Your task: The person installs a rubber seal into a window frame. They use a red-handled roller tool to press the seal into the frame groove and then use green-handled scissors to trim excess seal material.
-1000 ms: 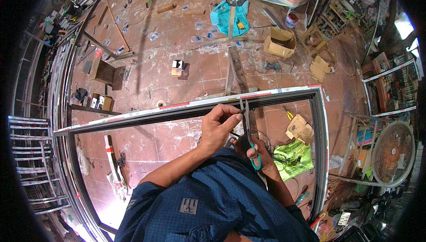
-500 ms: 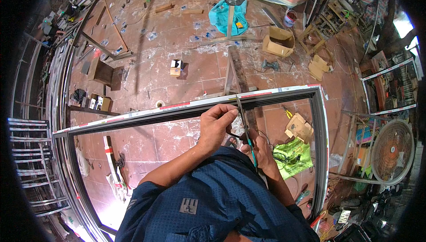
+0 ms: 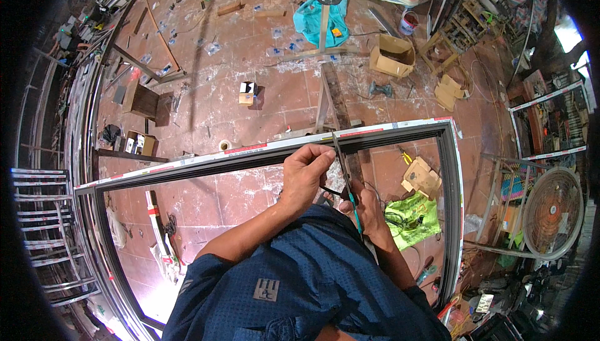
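My left hand [image 3: 305, 175] is closed in a pinch, thumb against forefinger, just left of a long narrow tool [image 3: 343, 169] with a dark blade-like end and a teal part. What the pinch holds, if anything, is too small to make out. My right hand [image 3: 369, 210] is wrapped round the tool's teal part, with several fingers hidden. A short black piece [image 3: 330, 190] sticks out between the two hands. The tool's tip reaches the far rail of a large dark rectangular frame [image 3: 262, 151] edged with white and red film.
Through the frame's opening show a bright green cloth [image 3: 415, 219], a flattened cardboard piece [image 3: 421, 178] and yellow-handled pliers [image 3: 406, 158]. Beyond stand a small box [image 3: 248, 93], an open carton [image 3: 392, 58] and a teal cloth [image 3: 312, 25]. A round fan [image 3: 553, 213] is at the right.
My hands stay almost in place. The right hand and the tool's lower end have shifted very slightly; the left pinch is unchanged.
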`<state>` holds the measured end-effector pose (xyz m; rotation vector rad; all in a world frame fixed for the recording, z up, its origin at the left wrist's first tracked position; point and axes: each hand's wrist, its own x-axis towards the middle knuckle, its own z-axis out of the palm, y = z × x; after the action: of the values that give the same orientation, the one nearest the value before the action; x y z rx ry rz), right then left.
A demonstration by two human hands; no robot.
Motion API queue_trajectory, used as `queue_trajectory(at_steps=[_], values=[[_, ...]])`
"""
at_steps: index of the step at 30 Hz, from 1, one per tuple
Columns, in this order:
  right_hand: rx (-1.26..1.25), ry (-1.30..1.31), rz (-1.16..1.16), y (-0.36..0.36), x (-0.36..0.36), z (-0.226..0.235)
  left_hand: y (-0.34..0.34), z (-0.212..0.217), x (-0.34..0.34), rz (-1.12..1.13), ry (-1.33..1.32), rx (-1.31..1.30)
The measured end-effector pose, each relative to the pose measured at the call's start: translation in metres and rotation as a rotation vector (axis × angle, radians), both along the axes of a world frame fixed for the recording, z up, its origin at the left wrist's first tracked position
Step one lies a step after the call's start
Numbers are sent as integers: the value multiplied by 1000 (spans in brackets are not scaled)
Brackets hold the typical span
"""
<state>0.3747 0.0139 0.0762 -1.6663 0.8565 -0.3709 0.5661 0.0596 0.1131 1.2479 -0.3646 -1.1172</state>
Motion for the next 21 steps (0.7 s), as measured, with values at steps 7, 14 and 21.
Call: queue_trajectory(at_steps=[7,14,21], values=[[91,-83,-10,-2,-7,-22,-4,-3,-3,6,7,-11],[-102,-19,-138,3,-5,-8,-2,-3,2,-42,75,-37],[-167,-76,-205,1,-19,-24,-5,-3,2,-45,214,-16]])
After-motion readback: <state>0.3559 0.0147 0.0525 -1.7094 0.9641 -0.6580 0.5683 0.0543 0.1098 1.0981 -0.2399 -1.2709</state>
